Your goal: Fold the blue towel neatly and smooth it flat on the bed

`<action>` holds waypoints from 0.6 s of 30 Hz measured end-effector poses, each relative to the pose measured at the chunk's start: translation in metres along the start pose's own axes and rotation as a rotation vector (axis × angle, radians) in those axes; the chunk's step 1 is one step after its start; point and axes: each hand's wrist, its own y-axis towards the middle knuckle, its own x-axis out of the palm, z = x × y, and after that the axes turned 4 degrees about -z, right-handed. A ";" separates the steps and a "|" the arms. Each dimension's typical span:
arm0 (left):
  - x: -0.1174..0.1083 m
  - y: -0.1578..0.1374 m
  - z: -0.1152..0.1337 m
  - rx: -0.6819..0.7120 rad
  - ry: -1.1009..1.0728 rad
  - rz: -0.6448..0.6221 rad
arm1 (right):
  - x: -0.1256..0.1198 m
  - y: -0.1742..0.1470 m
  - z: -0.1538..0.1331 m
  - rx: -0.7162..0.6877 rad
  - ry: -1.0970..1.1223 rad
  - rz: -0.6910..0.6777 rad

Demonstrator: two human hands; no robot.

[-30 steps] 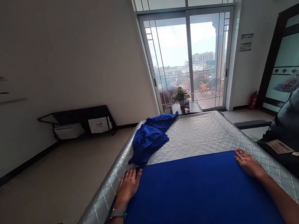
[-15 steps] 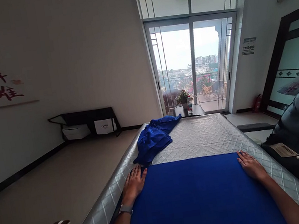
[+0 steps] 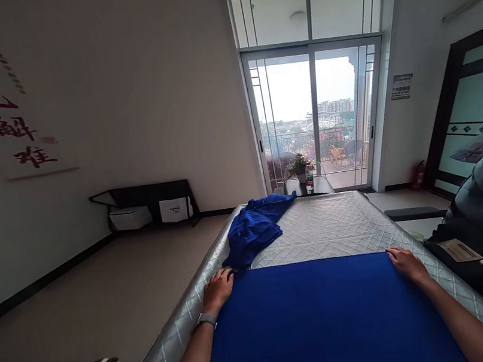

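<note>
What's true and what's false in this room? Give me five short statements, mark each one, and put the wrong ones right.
1. The left hand is at the far left corner of the flat blue sheet. True.
2. The crumpled blue cloth lies on the floor. False: it lies on the silver quilted surface.
3. The right hand is at the sheet's far right corner. True.
4. The wristband is on the right wrist. False: it is on the left wrist.
5. A bottle stands beside a potted plant. True.
</note>
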 end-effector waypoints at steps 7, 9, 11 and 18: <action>-0.015 0.006 0.002 -0.057 0.009 0.012 | -0.014 0.006 -0.005 0.013 0.031 -0.009; -0.015 0.008 0.003 -0.071 0.018 0.016 | -0.016 0.008 -0.007 0.020 0.026 -0.010; -0.016 0.010 0.005 -0.087 0.025 0.020 | -0.017 0.010 -0.010 0.037 0.017 -0.009; -0.016 0.012 0.019 -0.130 0.044 0.079 | -0.010 0.018 -0.016 0.093 -0.003 0.045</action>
